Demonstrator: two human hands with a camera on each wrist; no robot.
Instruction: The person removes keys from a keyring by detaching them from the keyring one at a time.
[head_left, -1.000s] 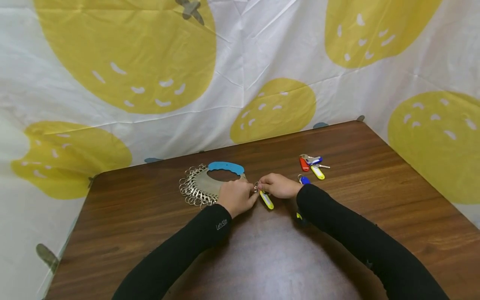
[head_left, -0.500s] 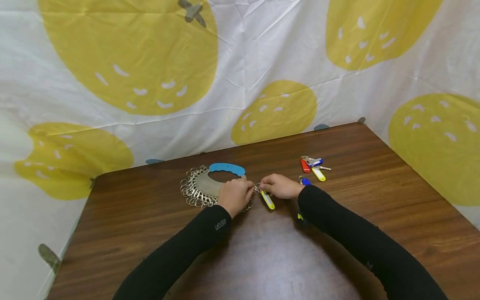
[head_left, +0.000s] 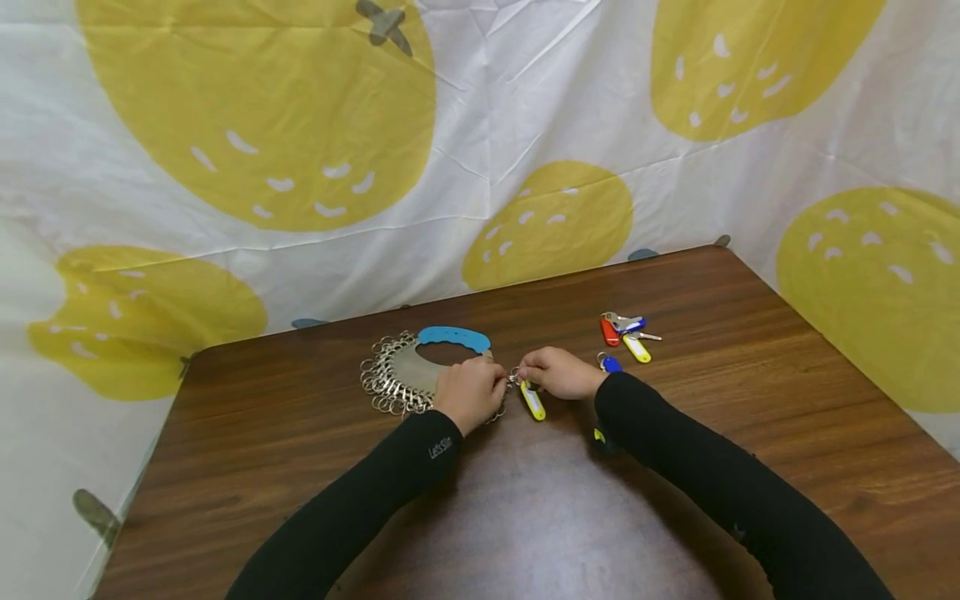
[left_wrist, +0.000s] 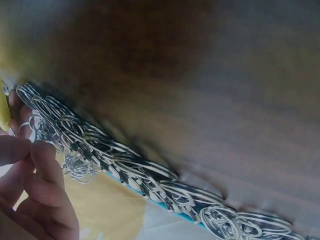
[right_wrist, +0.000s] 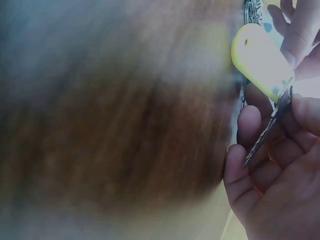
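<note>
My left hand [head_left: 495, 382] pinches one of the metal rings [left_wrist: 75, 167] at the right end of a curved key holder [head_left: 405, 375] with a blue handle [head_left: 453, 337]. My right hand [head_left: 527, 372] meets it, pinching a silver key [right_wrist: 270, 127] that carries a yellow tag [head_left: 533, 401]. The tag hangs down between the two hands onto the table. In the right wrist view the yellow tag [right_wrist: 260, 60] lies above my curled fingers [right_wrist: 245, 130]. The left wrist view shows the row of rings running off to the right from my fingers [left_wrist: 42, 165].
A brown wooden table [head_left: 525, 517] stands against a white cloth with yellow shapes [head_left: 525, 125]. A bunch of keys with red, blue and yellow tags [head_left: 625, 329] lies to the right. A blue tag [head_left: 609, 362] sits by my right wrist, and something small and yellow [head_left: 597, 433] under the forearm.
The yellow tag has swung slightly toward me and to the left. Both hands stay together at the holder's right end.
</note>
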